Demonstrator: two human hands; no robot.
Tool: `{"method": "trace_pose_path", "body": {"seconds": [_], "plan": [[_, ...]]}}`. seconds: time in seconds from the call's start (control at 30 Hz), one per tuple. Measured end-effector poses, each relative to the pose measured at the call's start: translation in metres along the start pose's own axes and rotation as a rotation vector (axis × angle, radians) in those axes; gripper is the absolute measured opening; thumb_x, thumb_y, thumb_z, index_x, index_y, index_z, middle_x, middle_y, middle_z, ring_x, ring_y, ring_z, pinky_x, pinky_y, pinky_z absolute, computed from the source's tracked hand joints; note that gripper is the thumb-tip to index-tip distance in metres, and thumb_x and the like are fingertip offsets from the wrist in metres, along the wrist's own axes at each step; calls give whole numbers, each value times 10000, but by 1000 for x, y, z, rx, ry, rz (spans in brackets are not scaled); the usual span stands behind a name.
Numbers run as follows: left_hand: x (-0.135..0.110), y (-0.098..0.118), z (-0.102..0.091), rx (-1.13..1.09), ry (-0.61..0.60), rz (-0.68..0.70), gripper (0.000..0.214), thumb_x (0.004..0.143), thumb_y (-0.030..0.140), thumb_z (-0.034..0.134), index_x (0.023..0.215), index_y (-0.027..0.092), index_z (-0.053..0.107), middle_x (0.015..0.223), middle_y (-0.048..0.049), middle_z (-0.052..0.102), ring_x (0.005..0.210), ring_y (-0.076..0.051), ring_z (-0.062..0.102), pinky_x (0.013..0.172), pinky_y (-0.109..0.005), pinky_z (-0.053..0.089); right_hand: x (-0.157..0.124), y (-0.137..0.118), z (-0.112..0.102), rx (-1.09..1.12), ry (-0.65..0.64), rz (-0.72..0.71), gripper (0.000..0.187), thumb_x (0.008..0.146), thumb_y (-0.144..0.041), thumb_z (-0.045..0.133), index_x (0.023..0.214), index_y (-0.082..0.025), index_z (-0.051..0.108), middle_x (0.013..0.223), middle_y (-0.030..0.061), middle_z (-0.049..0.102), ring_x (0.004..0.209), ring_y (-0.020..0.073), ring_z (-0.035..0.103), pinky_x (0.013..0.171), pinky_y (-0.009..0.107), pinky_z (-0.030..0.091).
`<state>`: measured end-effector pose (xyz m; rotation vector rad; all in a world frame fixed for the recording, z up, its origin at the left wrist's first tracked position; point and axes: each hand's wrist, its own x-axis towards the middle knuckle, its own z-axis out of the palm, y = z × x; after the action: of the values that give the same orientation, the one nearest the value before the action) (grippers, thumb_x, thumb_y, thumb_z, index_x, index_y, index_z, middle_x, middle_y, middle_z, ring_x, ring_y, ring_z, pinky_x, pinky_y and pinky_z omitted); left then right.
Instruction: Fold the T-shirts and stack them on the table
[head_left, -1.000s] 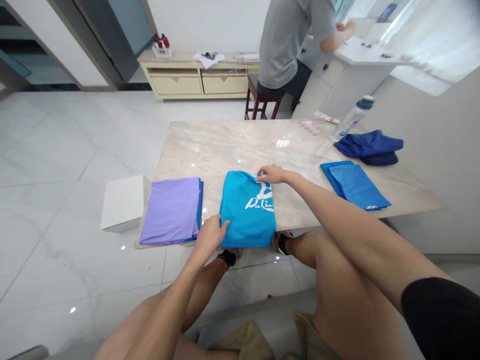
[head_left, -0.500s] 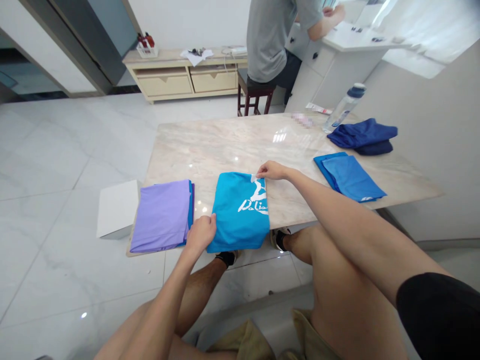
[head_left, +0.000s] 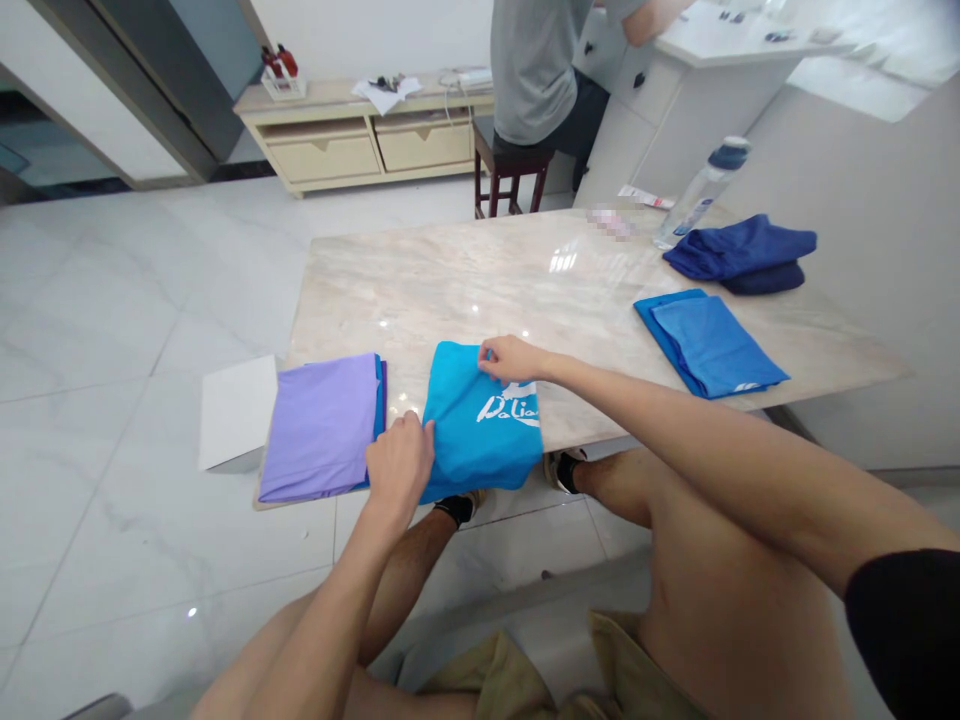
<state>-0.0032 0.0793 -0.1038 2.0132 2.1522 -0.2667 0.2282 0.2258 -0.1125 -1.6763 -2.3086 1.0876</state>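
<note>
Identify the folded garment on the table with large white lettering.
The turquoise shirt, between the lilac one and the blue one; neither of those shows such lettering.

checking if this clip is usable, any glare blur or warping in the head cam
Head view: bright glare spots on the polished marble table; wide-angle distortion bends the room's straight lines and swells the near right arm; a small pixelated patch sits at the table's far edge; otherwise sharp, with the print on the blue T-shirt readable.
</note>
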Motion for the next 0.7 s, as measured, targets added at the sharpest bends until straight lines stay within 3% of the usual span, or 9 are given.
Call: {"method": "trace_pose_path", "body": {"seconds": [0.1, 0.17, 0.27, 0.33, 0.43, 0.53, 0.63, 0.7], "plan": [[-2, 10, 0, 11, 80, 152, 390, 1158, 372, 368, 1303, 165, 665, 1252, -184, 738, 1076, -333, 750, 816, -377, 565, 8, -11, 15, 339, -137, 56, 99, 989, -256, 783, 991, -175, 726, 849, 55, 826, 653, 173, 770, 652, 232, 579], [-4, 16, 5, 5, 107, 282, 377, 1152, 355, 403, 1390, 186, 641, 1412, -189, 680, 1223, -329, 691, 898, -377, 573, 18, -17, 19, 554, -128, 122, 197, 958, -272, 822, 1091, -182, 709, 919, 68, 837, 676, 188, 791, 624, 237, 591], [-8, 22, 15, 31, 93, 374, 477, 1130, 383, 490, 1574, 223, 552, 1674, -198, 505, 1402, -370, 569, 1043, -444, 560, 36, -28, 22, 901, -94, 209, 445, 939, -249, 814, 1337, -187, 625, 1111, 117, 833, 805, 222, 834, 690, 274, 644], [-10, 23, 21, 57, 81, 361, 543, 1127, 421, 499, 1641, 244, 499, 1720, -196, 457, 1435, -396, 527, 1053, -483, 564, 47, -38, 27, 1052, -14, 239, 495, 953, -177, 746, 1417, -186, 573, 1197, 127, 811, 899, 197, 833, 773, 271, 659], [-7, 17, 22, 25, 94, 303, 509, 1143, 419, 447, 1610, 234, 534, 1597, -191, 569, 1403, -394, 546, 942, -438, 597, 57, -51, 34, 1041, 173, 288, 411, 960, -83, 662, 1352, -195, 610, 1195, 98, 792, 925, 142, 798, 777, 219, 637], [7, 7, 17, -138, 86, 161, 415, 1152, 382, 421, 1446, 192, 643, 1451, -190, 632, 1263, -352, 659, 890, -397, 589, 55, -55, 32, 986, 251, 312, 254, 969, -97, 673, 1208, -184, 661, 1118, 90, 785, 862, 139, 767, 682, 196, 605], [26, -7, 17, -343, 91, 21, 347, 1125, 337, 512, 1385, 153, 651, 1405, -204, 660, 1175, -314, 732, 968, -381, 560, 34, -39, 17, 889, 267, 334, 188, 965, -148, 719, 1151, -150, 687, 958, 94, 782, 775, 160, 755, 623, 220, 607], [37, -16, 21, -471, 100, -12, 371, 1092, 311, 588, 1414, 131, 628, 1333, -203, 725, 1205, -314, 739, 1006, -367, 540, 11, -18, 3, 760, 251, 436, 178, 943, -168, 757, 1101, -101, 711, 835, 108, 766, 707, 191, 757, 605, 270, 632]]}}
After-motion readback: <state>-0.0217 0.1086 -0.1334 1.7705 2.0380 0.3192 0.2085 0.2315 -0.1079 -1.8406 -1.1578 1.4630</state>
